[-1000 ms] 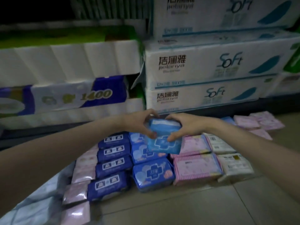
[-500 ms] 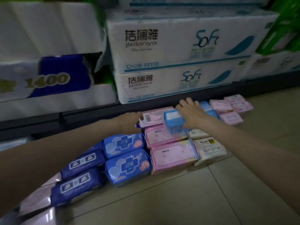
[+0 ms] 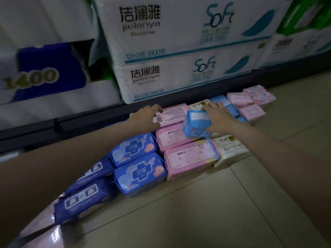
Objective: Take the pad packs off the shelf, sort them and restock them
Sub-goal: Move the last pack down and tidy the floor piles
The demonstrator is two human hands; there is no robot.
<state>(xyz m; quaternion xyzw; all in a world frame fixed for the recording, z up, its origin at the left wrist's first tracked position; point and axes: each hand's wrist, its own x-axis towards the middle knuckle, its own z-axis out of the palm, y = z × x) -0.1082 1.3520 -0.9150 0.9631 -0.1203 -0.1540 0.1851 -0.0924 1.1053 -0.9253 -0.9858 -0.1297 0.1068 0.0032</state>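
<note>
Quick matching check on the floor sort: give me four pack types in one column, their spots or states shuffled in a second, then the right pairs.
1. light blue pack
2. barcode pink pack
3. dark navy packs
4. white packs

A. far left row
B. under left hand
C. right of the pink rows
D. gripped by right hand

Pairs: 1-D, 2-B, 3-A, 4-C

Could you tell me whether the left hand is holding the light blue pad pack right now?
No, the right hand grips the light blue pad pack, while the left hand rests on a pink pack.
</note>
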